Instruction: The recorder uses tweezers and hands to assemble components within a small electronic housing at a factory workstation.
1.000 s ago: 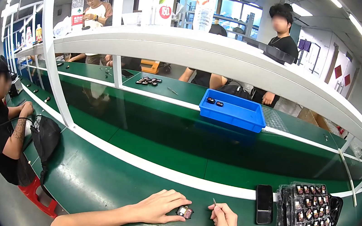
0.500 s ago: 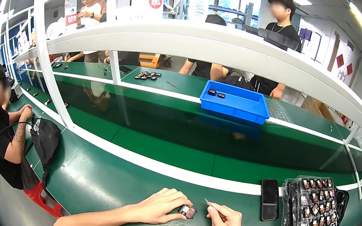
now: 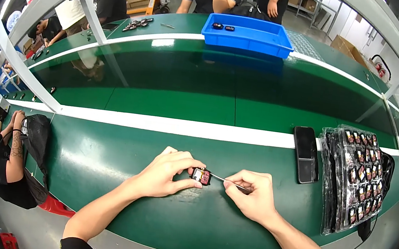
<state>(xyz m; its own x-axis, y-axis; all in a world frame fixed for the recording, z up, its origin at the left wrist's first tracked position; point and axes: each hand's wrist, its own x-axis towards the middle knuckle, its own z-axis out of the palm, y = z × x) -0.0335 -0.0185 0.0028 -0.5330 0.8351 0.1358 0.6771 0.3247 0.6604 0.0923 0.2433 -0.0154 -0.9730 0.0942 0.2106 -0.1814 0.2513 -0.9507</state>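
Observation:
On the green bench in front of me lies a small black device [image 3: 201, 176], squarish, its inside showing pale and reddish parts like a watch body without its cover. My left hand [image 3: 171, 173] pinches it between thumb and fingers from the left side. A slim metal tool [image 3: 225, 180], like tweezers or a pick, is gripped in my right hand [image 3: 253, 196]. Its thin tip reaches left to the right edge of the device; whether it touches is too small to tell.
Right of my hands lie a black phone [image 3: 306, 155] and stacked clear trays [image 3: 337, 180] holding several similar devices, with a black cable alongside. Across the bench stands a blue bin [image 3: 246, 42]. A white frame [image 3: 174, 126] crosses the bench. A co-worker [image 3: 0, 149] sits at left beside a black bag [image 3: 36, 138].
My view has tilted down. My right hand has brought the metal tool's tip left to the device. My left hand still holds the device.

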